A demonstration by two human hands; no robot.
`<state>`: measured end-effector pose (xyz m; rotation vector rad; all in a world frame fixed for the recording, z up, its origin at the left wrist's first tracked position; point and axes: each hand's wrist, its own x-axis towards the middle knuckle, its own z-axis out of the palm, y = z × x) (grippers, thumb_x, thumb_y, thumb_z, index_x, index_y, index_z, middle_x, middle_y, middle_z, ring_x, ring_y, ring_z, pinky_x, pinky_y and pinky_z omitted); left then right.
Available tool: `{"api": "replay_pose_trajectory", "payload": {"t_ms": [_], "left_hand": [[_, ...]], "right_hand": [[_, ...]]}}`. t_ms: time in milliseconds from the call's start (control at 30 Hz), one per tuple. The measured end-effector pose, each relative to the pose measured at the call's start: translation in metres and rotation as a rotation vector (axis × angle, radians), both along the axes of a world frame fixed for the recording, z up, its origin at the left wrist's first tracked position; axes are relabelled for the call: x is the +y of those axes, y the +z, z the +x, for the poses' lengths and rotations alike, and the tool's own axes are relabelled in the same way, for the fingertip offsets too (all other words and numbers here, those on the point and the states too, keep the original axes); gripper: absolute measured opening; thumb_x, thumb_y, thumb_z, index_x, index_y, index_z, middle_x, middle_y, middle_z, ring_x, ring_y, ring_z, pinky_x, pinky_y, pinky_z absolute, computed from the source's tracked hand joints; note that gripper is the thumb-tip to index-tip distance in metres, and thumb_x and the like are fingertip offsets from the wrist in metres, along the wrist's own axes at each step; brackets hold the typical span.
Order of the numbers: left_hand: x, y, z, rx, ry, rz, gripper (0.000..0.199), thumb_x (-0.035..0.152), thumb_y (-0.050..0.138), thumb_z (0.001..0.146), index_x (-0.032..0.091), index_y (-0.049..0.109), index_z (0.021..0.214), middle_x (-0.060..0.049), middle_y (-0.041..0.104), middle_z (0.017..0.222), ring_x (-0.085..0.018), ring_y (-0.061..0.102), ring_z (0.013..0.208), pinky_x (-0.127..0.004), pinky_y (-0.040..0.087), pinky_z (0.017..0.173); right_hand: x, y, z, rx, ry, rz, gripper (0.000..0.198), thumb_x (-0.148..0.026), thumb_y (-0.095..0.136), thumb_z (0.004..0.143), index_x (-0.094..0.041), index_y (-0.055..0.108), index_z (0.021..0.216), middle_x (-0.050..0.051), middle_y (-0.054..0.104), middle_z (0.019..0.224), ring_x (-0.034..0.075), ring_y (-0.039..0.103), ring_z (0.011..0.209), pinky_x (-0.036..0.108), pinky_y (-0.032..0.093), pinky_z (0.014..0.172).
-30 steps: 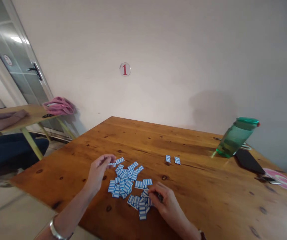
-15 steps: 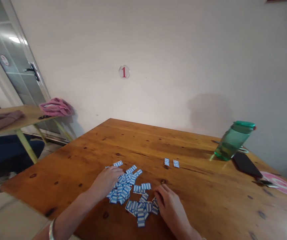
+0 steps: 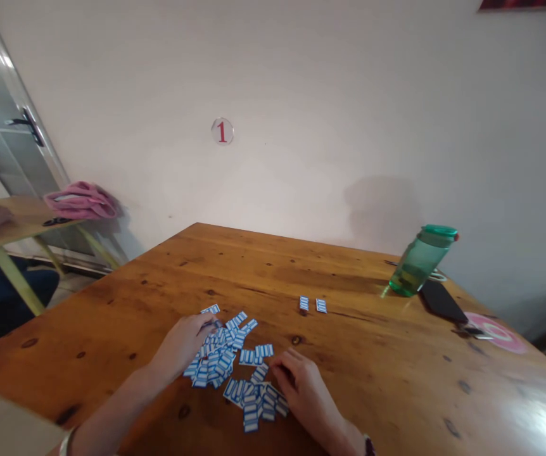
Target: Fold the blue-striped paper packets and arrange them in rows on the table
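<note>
Blue-and-white cards (image 3: 220, 361) lie heaped on the desk (image 3: 372, 354), presumably for easy reach: left hand (image 3: 184, 345) bends over them, right hand (image 3: 305, 391) curls alongside, neither grip's hold tellable! Two cards (image 3: 304, 303) sit apart, perhaps to avoid mixing.

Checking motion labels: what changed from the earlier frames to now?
The left hand moved from the far-left edge of the larger card pile toward the wearer, over its left side; whether it grips a card is unclear. The view swung right. The right hand stays by the smaller pile; two separate cards and green bottle unchanged.
</note>
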<state>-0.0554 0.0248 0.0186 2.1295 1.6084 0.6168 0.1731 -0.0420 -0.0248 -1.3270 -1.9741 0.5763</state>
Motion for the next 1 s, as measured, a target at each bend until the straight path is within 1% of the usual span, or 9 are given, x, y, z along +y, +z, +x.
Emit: {"api": "replay_pose_trajectory", "payload": {"t_ms": [133, 267, 367, 467, 567, 633, 700, 833, 1000], "left_hand": [[-0.005, 0.007, 0.035, -0.64, -0.023, -0.326, 0.019, 0.034, 0.043, 0.073, 0.018, 0.053, 0.071, -0.002, 0.064, 0.066, -0.016, 0.058, 0.054, -0.024, 0.04, 0.046], [-0.008, 0.012, 0.07, -0.996, -0.038, -0.385, 0.02, 0.035, 0.056, 0.066, 0.017, 0.049, 0.06, 0.006, 0.048, 0.044, -0.006, 0.038, 0.036, -0.019, 0.032, 0.039], [-0.008, 0.016, 0.071, -1.078, 0.006, -0.353, 0.023, 0.038, 0.058, 0.065, 0.017, 0.048, 0.061, 0.009, 0.038, 0.038, -0.004, 0.029, 0.033, -0.016, 0.023, 0.035], [-0.009, 0.02, 0.049, -1.158, 0.101, -0.274, 0.028, 0.041, 0.063, 0.06, 0.016, 0.052, 0.065, 0.009, 0.04, 0.039, -0.004, 0.029, 0.034, -0.015, 0.021, 0.033], [-0.013, 0.022, 0.024, -1.227, 0.184, -0.249, 0.031, 0.041, 0.067, 0.056, 0.015, 0.053, 0.065, 0.01, 0.039, 0.037, -0.002, 0.029, 0.033, -0.013, 0.021, 0.032], [-0.018, 0.019, 0.014, -1.27, 0.212, -0.265, 0.031, 0.041, 0.068, 0.056, 0.016, 0.052, 0.064, 0.011, 0.038, 0.036, -0.001, 0.027, 0.031, -0.012, 0.019, 0.031], [-0.024, 0.014, 0.01, -1.316, 0.238, -0.28, 0.031, 0.04, 0.069, 0.055, 0.016, 0.05, 0.062, 0.011, 0.039, 0.037, -0.001, 0.027, 0.029, -0.013, 0.019, 0.03], [-0.035, -0.001, 0.004, -1.281, 0.273, -0.354, 0.03, 0.038, 0.07, 0.055, 0.016, 0.05, 0.059, 0.007, 0.052, 0.043, -0.007, 0.047, 0.037, -0.016, 0.036, 0.038], [-0.044, -0.011, -0.002, -1.239, 0.307, -0.539, 0.026, 0.028, 0.072, 0.054, 0.014, 0.056, 0.07, -0.003, 0.068, 0.063, -0.018, 0.064, 0.059, -0.026, 0.05, 0.053]], "right_hand": [[0.007, 0.0, 0.003, 0.058, -0.074, 0.038, 0.019, -0.016, 0.044, 0.081, -0.017, 0.06, 0.071, 0.001, 0.059, 0.066, 0.012, 0.052, 0.06, 0.02, 0.037, 0.056], [0.014, -0.005, 0.012, 0.092, -0.159, 0.067, 0.018, -0.017, 0.045, 0.079, -0.017, 0.061, 0.071, 0.002, 0.061, 0.065, 0.013, 0.053, 0.058, 0.021, 0.038, 0.054], [0.015, -0.006, 0.022, 0.171, -0.267, 0.059, 0.017, -0.02, 0.046, 0.078, -0.016, 0.062, 0.073, 0.003, 0.063, 0.067, 0.015, 0.056, 0.059, 0.022, 0.04, 0.054], [0.015, 0.002, 0.022, 0.197, -0.296, 0.017, 0.019, -0.022, 0.045, 0.079, -0.017, 0.063, 0.075, 0.003, 0.065, 0.069, 0.016, 0.058, 0.061, 0.023, 0.042, 0.055], [0.025, 0.018, 0.004, 0.065, -0.15, -0.005, 0.02, -0.017, 0.044, 0.079, -0.018, 0.064, 0.084, 0.004, 0.067, 0.079, 0.016, 0.06, 0.071, 0.024, 0.044, 0.064], [0.037, 0.027, -0.015, -0.149, 0.02, 0.017, 0.027, -0.01, 0.043, 0.079, -0.021, 0.063, 0.093, 0.004, 0.066, 0.091, 0.016, 0.058, 0.084, 0.025, 0.041, 0.076], [0.05, 0.031, -0.035, -0.401, 0.128, 0.029, 0.029, -0.01, 0.045, 0.079, -0.023, 0.061, 0.098, 0.004, 0.064, 0.096, 0.018, 0.054, 0.092, 0.028, 0.04, 0.08], [0.061, 0.026, -0.056, -0.664, 0.166, 0.08, 0.025, -0.011, 0.047, 0.078, -0.024, 0.06, 0.095, 0.005, 0.059, 0.104, 0.022, 0.049, 0.097, 0.031, 0.043, 0.071], [0.052, 0.023, -0.046, -0.696, 0.052, 0.075, 0.014, -0.014, 0.05, 0.078, -0.018, 0.06, 0.088, 0.008, 0.06, 0.093, 0.022, 0.05, 0.091, 0.032, 0.042, 0.068]]}}
